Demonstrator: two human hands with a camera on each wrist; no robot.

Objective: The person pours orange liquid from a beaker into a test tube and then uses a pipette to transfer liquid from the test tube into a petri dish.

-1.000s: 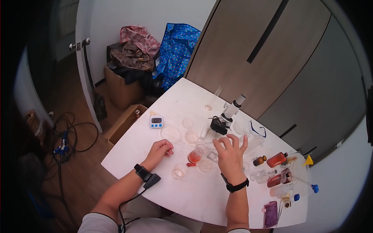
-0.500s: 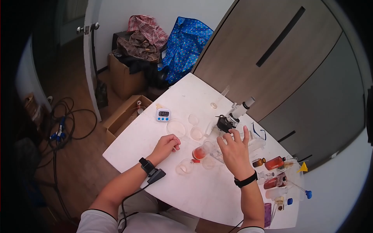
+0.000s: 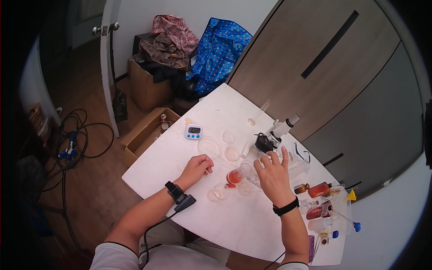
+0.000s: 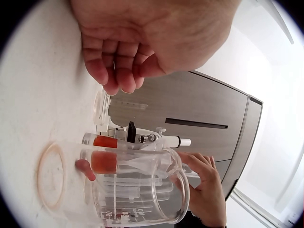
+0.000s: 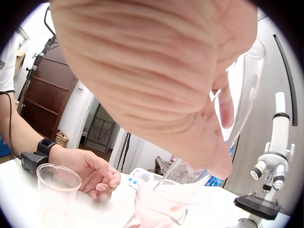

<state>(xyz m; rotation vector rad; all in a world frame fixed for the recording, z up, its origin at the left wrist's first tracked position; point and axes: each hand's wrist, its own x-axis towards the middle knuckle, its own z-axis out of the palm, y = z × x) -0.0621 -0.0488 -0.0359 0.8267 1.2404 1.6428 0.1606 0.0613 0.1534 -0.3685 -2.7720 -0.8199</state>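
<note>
My left hand (image 3: 198,168) hovers loosely curled at the table's left side, holding nothing. Beside it, a clear vessel with red liquid (image 3: 233,176) stands on the table. Just right of that, my right hand (image 3: 274,182) has its fingers bent downward and the little finger raised. In the right wrist view, the fingers and thumb grip a tilted clear glass vessel (image 5: 251,71), much of it hidden by the palm. A clear beaker with printed marks (image 4: 166,209) stands nearest me. A small red rubber bulb (image 4: 85,169) lies next to the red liquid.
A microscope (image 3: 272,137) stands behind my right hand. Petri dishes (image 3: 209,147) and a digital timer (image 3: 193,131) sit farther left. Several bottles, some red (image 3: 319,189), crowd the right side with a yellow funnel (image 3: 351,195). Blue-framed glasses (image 3: 302,154) lie near the microscope.
The head view has swung slightly, shifting the table in frame. Both hands keep almost the same places beside the red liquid.
</note>
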